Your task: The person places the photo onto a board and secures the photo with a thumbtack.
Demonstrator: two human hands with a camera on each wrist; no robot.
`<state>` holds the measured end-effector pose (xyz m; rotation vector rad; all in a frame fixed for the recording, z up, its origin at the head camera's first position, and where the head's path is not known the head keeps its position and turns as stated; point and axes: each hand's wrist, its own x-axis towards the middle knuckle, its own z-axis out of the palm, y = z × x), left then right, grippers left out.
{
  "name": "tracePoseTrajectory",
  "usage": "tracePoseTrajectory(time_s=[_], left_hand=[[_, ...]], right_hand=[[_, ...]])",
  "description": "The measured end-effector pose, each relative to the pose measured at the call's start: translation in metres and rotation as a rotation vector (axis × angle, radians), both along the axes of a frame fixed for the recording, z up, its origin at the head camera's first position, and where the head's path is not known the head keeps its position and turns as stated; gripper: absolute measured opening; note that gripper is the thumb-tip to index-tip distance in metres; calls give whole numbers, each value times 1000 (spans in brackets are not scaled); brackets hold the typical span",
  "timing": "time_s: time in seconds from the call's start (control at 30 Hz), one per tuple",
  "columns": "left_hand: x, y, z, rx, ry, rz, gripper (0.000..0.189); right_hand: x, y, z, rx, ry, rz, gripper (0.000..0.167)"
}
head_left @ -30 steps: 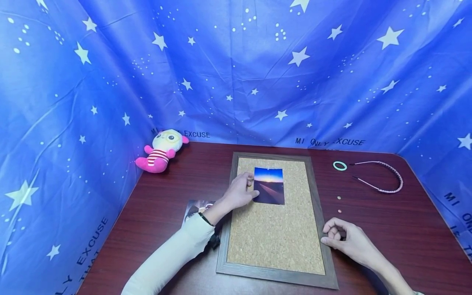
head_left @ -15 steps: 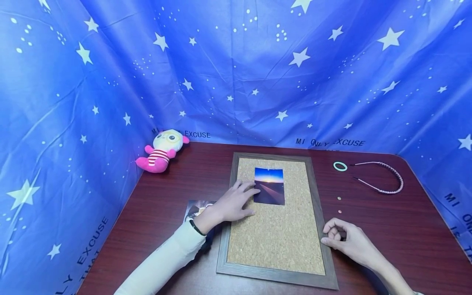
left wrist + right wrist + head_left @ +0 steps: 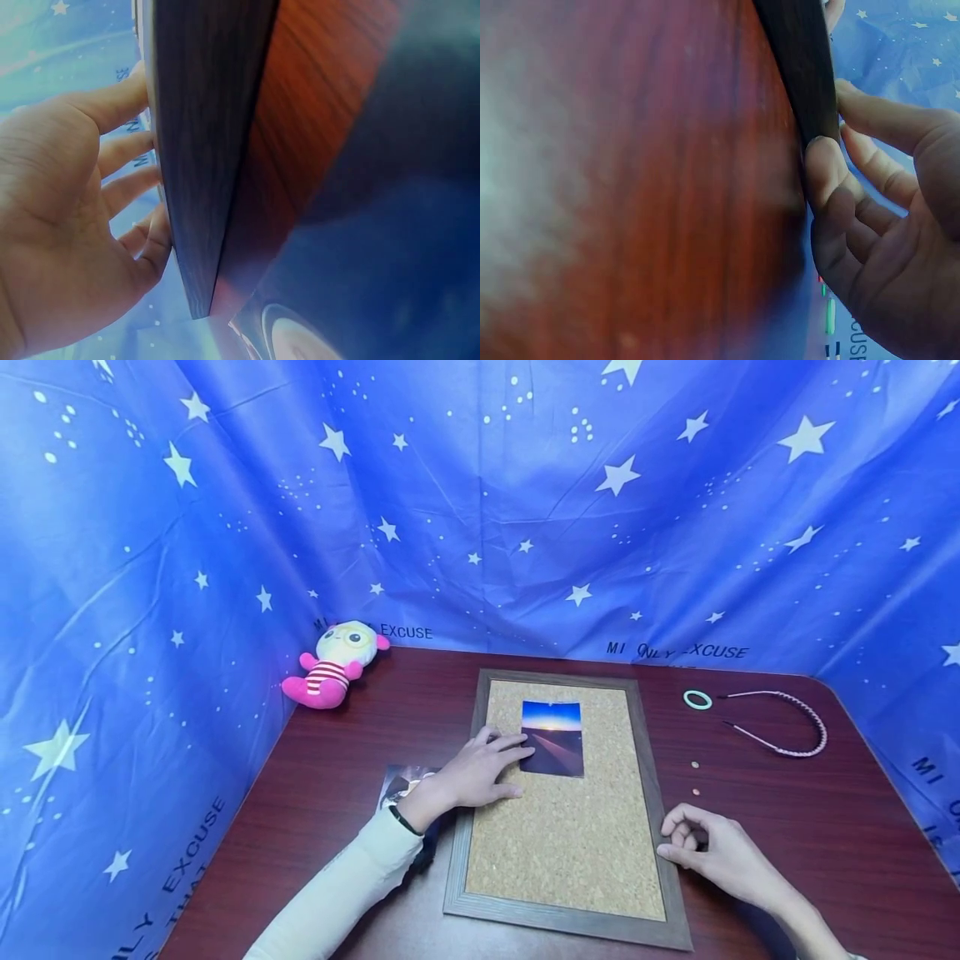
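A sunset photo (image 3: pixel 552 739) lies on the upper part of a cork board (image 3: pixel 562 843) with a grey-brown wooden frame. My left hand (image 3: pixel 480 772) reaches over the board's left side, its fingers spread and fairly straight, two fingertips on the photo's left edge. In the left wrist view the left hand (image 3: pixel 82 195) shows beyond the dark side of the frame (image 3: pixel 206 135). At the board's right edge, my right hand (image 3: pixel 712 847) grips the frame with thumb on top and curled fingers against its side, as the right wrist view shows the hand (image 3: pixel 885 217).
Another photo (image 3: pixel 396 781) lies left of the board, partly covered by my left forearm. Two small thumbtack-like discs (image 3: pixel 695 765) are on the table to the right. Behind them lie a green ring (image 3: pixel 697 700) and a headband (image 3: pixel 813 718). A pink plush toy (image 3: pixel 330 668) sits at back left.
My left hand has let go of the photo's left edge, slid slightly toward me, and spread its fingers onto the photo and board. The right hand stays at the frame. The head view shifts slightly.
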<state>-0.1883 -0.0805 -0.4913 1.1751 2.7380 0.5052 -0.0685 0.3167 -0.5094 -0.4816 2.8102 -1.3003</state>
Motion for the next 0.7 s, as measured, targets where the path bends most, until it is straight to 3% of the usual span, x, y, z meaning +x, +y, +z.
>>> tracePoseTrajectory(time_s=[0.13, 0.4, 0.57, 0.7], left_hand=[[-1, 1, -1, -19, -21, 13, 66], [-2, 3, 0, 4, -55, 22, 66], [-1, 1, 0, 25, -48, 9, 66], [-1, -1, -1, 55, -42, -8, 65]], right_hand=[[-6, 1, 1, 48, 95, -35, 31], [-22, 19, 3, 153, 252, -280, 31], [-27, 34, 3, 182, 220, -357, 28], [-31, 39, -2, 201, 181, -357, 25]])
